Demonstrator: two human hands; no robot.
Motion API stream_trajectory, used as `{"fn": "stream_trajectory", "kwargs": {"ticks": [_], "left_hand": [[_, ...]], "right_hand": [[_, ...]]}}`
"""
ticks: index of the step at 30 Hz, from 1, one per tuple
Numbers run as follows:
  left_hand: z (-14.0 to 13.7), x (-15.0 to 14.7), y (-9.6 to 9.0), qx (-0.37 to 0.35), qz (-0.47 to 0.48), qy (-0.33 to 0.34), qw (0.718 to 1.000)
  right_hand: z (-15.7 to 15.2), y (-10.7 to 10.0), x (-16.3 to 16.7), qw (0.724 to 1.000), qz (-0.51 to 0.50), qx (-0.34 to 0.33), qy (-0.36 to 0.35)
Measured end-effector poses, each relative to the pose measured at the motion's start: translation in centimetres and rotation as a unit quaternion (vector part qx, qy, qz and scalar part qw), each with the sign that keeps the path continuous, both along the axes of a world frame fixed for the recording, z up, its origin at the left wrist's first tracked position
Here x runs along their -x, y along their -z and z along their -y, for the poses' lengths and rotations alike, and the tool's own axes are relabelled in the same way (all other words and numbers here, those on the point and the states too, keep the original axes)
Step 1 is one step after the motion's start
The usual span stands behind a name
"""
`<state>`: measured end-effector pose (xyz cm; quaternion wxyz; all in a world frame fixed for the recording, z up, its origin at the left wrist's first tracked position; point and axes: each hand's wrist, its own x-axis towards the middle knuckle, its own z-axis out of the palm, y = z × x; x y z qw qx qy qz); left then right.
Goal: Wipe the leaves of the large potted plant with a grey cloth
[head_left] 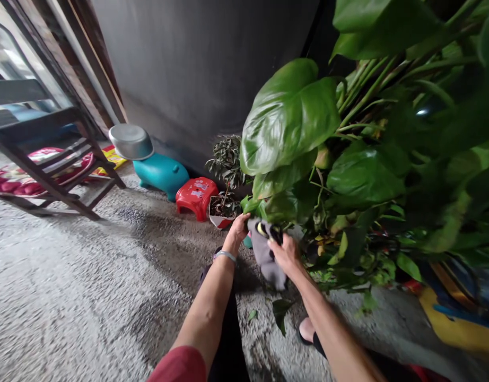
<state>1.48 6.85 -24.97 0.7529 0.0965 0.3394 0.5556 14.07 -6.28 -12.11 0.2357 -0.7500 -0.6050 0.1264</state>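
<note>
My left hand (238, 228), with a light band at the wrist, is closed at the edge of a small green leaf (250, 205) low on a large leafy plant (292, 114). My right hand (285, 252) is closed on a grey cloth (265, 254) that hangs down between the two hands. A black and yellow patch shows at the top of the cloth; blur hides its details. The plant's broad glossy leaves hang above and to the right of both hands.
Along the dark wall stand a potted plant (222, 208), a red stool (197, 195), and a teal animal-shaped seat (162, 174) bearing a metal basin (130, 140). A wooden chair (57, 170) is at left. A yellow and blue object (447, 318) lies at lower right.
</note>
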Motion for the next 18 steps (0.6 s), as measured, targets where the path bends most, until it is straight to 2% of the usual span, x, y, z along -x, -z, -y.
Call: {"fn": "stream_trajectory", "kwargs": {"ticks": [2, 4, 6, 8, 10, 12, 14, 15, 16, 18], "left_hand": [[0.1, 0.2, -0.2, 0.005, 0.005, 0.000, 1.000], [0.2, 0.3, -0.4, 0.007, 0.009, 0.003, 1.000], [0.3, 0.2, -0.4, 0.010, 0.010, 0.008, 1.000], [0.3, 0.2, -0.5, 0.016, 0.009, 0.012, 1.000], [0.2, 0.2, -0.4, 0.021, 0.008, 0.015, 1.000], [0.1, 0.4, -0.3, 0.030, 0.015, 0.023, 0.999], [-0.1, 0.6, -0.1, 0.045, 0.025, 0.034, 0.998], [-0.2, 0.7, 0.1, 0.051, 0.030, 0.039, 0.998], [-0.3, 0.8, 0.2, 0.054, 0.032, 0.042, 0.997], [-0.3, 0.7, 0.5, 0.055, 0.030, 0.044, 0.997]], "right_hand": [[2.9, 0.8, -1.1, 0.997, -0.065, 0.027, -0.012], [4.2, 0.1, -2.1, 0.992, -0.124, 0.011, -0.005], [3.0, -1.7, -2.2, 0.989, -0.137, -0.055, 0.018], [-0.2, -3.5, -1.5, 0.985, -0.118, -0.117, 0.047], [-3.1, -4.1, -0.1, 0.986, -0.090, -0.118, 0.073], [-3.8, -3.0, 1.0, 0.993, -0.077, -0.036, 0.078], [-2.0, -0.9, 1.4, 0.993, -0.088, 0.059, 0.050], [-0.4, 0.1, 1.2, 0.991, -0.100, 0.085, 0.029], [1.1, 0.9, 0.7, 0.989, -0.115, 0.091, 0.010], [3.1, 1.2, -0.4, 0.989, -0.140, 0.052, -0.009]]}}
